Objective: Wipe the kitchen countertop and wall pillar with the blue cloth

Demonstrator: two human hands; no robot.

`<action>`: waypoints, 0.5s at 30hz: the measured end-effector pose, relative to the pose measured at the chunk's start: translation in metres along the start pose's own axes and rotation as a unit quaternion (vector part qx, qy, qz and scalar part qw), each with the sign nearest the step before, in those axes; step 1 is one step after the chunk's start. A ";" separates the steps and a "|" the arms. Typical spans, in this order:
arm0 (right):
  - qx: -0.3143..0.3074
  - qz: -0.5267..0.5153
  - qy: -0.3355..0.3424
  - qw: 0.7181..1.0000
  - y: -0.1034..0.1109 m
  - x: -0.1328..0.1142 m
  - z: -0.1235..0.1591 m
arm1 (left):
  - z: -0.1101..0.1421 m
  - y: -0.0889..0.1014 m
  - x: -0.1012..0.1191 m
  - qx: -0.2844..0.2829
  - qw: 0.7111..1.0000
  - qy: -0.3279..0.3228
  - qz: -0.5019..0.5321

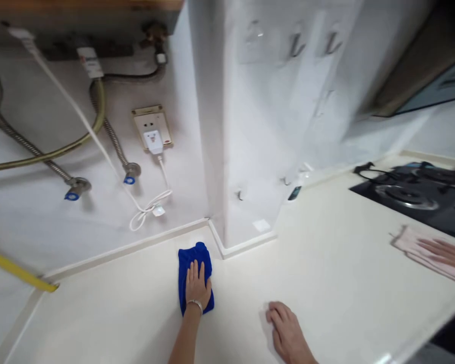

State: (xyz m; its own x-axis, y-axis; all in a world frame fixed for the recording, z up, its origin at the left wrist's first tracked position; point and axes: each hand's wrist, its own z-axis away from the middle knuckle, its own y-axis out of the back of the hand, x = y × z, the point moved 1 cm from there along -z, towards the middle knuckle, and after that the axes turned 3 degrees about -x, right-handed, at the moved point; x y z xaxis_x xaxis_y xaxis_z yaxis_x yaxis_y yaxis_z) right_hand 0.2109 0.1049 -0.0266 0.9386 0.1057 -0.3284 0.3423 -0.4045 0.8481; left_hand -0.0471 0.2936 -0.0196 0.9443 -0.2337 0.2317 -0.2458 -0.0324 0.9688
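My left hand (197, 284) lies flat, fingers together and stretched out, pressing on a blue cloth (192, 260) on the cream countertop (326, 263), close to the white wall corner. A bracelet circles that wrist. My right hand (286, 331) rests on the bare counter to the right with its fingers curled down, and nothing shows in it. At the far right edge, another person's hand (445, 253) lies flat on a pink cloth (409, 241) beside the stove.
A black gas hob (413, 194) sits at the back right. On the left wall are metal hoses with blue-tagged valves (74, 189), a socket with a white plug (153, 132) and a coiled cable. A white column (250, 151) juts out at the counter's back.
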 end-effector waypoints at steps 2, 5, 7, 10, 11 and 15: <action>0.008 0.007 -0.030 1.000 0.010 -0.005 -0.005 | 0.024 -0.009 0.021 -0.002 1.000 -0.019 -0.002; 0.022 -0.002 -0.050 0.999 0.022 -0.006 -0.006 | 0.065 -0.021 0.050 -0.022 0.999 -0.042 0.001; 0.027 -0.011 -0.060 0.998 0.027 -0.003 0.000 | 0.093 -0.026 0.067 -0.039 0.998 -0.056 0.007; 0.027 -0.025 -0.070 0.997 0.035 0.002 0.011 | 0.136 -0.031 0.087 -0.057 0.997 -0.058 0.015; 0.024 -0.030 -0.068 0.997 0.037 0.004 0.014 | 0.151 -0.031 0.090 -0.065 0.996 -0.056 0.019; -0.014 -0.075 -0.017 0.997 0.045 0.011 0.018 | 0.221 -0.022 0.089 -0.105 0.992 -0.039 0.060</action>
State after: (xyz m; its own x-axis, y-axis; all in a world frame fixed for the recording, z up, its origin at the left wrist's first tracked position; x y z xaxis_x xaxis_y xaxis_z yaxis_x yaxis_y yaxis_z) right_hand 0.2354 0.0715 0.0002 0.8745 0.1323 -0.4667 0.4809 -0.3615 0.7988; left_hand -0.0060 0.0589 -0.0401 0.8893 -0.2980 0.3469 -0.2965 0.2018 0.9335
